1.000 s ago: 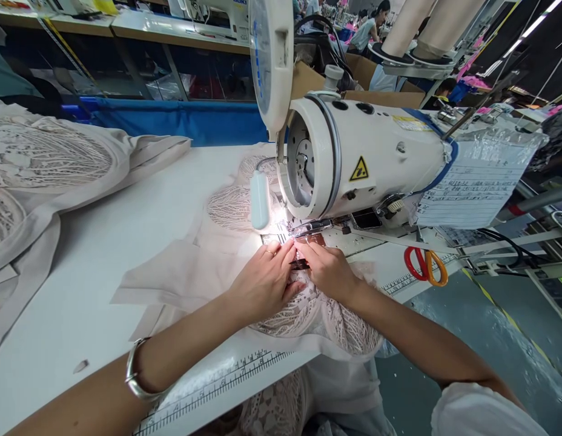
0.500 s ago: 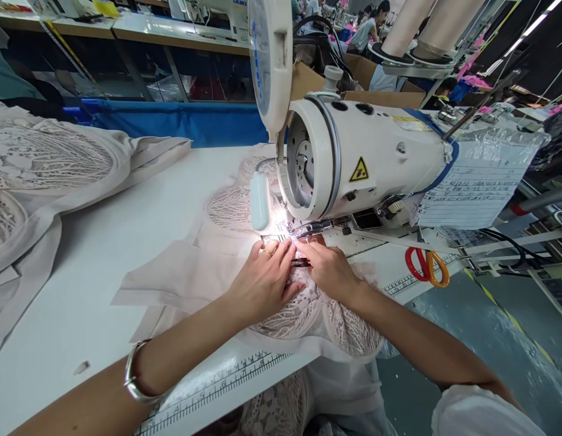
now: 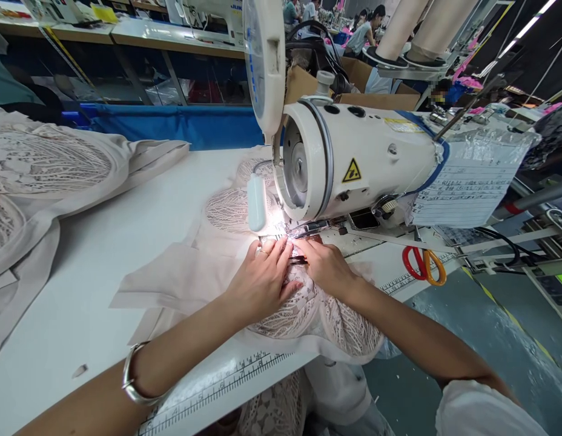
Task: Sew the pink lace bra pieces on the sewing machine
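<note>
Both hands lie flat, palms down and grasping nothing, left hand (image 3: pixel 261 280) and right hand (image 3: pixel 325 268) touching fingertip to fingertip on the pale pink lace fabric (image 3: pixel 303 315), just before the white sewing machine's (image 3: pixel 353 163) needle.

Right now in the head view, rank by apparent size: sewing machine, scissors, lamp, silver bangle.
1. sewing machine, by far the largest.
2. lamp and scissors: they look about alike, so no ranking between them.
3. silver bangle, smallest, though it sits closest to the camera and is partly hidden by the wrist.
</note>
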The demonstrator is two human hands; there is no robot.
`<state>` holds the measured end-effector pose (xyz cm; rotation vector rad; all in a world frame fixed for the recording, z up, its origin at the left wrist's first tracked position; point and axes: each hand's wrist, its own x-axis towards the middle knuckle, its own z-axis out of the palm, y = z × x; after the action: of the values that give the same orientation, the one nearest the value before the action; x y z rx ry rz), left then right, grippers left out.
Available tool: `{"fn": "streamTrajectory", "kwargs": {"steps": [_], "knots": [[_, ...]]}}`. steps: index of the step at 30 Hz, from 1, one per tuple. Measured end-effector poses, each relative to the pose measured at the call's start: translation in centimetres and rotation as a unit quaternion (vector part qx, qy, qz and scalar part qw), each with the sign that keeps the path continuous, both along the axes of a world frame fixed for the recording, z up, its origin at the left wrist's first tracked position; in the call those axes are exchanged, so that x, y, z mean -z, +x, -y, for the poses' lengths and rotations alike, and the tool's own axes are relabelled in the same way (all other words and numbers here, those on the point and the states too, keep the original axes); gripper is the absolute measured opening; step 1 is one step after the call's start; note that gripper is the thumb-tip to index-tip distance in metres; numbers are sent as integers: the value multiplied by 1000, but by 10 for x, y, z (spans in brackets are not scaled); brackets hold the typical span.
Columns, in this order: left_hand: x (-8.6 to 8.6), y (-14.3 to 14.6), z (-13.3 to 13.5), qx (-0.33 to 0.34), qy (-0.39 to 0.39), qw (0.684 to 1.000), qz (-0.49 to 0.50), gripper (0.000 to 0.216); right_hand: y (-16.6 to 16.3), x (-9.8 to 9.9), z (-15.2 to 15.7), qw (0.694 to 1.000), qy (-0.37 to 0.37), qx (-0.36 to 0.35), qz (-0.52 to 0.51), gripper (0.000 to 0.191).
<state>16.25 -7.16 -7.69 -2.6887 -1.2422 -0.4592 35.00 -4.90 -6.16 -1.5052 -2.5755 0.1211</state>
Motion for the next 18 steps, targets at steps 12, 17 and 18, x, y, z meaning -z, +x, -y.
{"fn": "streamTrajectory", "kwargs": {"steps": [12, 17, 18], "knots": [[-5, 0, 11, 93, -46, 993, -53, 42, 14, 0, -1, 992, -12, -47, -117, 29], [-6, -14, -5, 107, -91, 990, 9, 39, 9, -1, -5, 996, -6, -36, -79, 28], [-6, -16, -9, 115, -95, 989, 20, 40, 8, -1, -6, 997, -1, -34, -67, 28]]}}
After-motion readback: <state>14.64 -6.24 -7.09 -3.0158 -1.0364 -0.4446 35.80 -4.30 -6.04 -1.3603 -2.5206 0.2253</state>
